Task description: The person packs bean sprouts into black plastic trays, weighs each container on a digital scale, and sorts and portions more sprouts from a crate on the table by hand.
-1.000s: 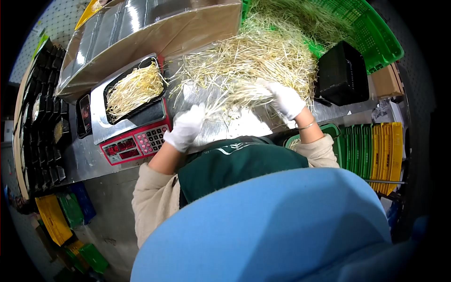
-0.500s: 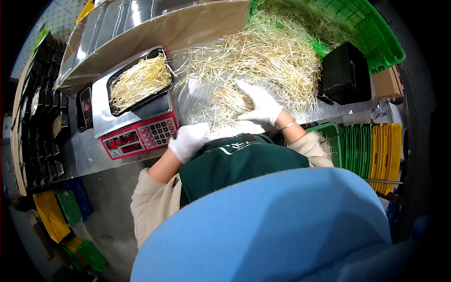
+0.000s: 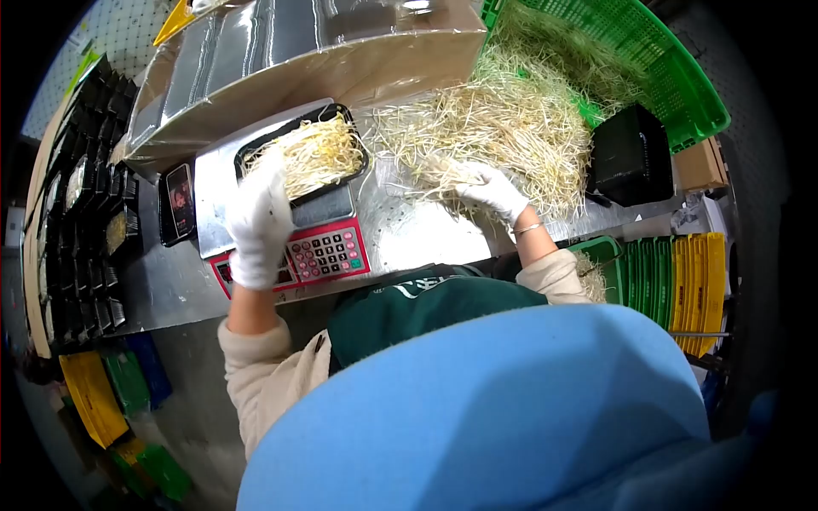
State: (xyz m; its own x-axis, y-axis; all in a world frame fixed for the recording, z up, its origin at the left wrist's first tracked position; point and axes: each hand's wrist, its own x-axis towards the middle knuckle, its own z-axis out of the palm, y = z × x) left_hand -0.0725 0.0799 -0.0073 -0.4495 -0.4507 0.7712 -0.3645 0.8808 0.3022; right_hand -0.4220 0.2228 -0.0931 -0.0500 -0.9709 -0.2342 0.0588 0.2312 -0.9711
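A black tray heaped with bean sprouts rests on the red and silver scale. My left hand, in a white glove, is over the left part of the scale, at the near left corner of the tray. Its fingers are smeared, and whether they touch the tray is unclear. In a white glove too, my right hand is closed around a bunch of bean sprouts at the near edge of the large loose pile.
A green crate lies tipped behind the pile, beside black trays. A carton of stacked trays stands behind the scale. Left of the scale is a phone; farther left are stacks of filled black trays.
My left hand has moved left and up from the table's front edge to the tray on the scale. My right hand has closed on bean sprouts and pushed them back toward the pile.
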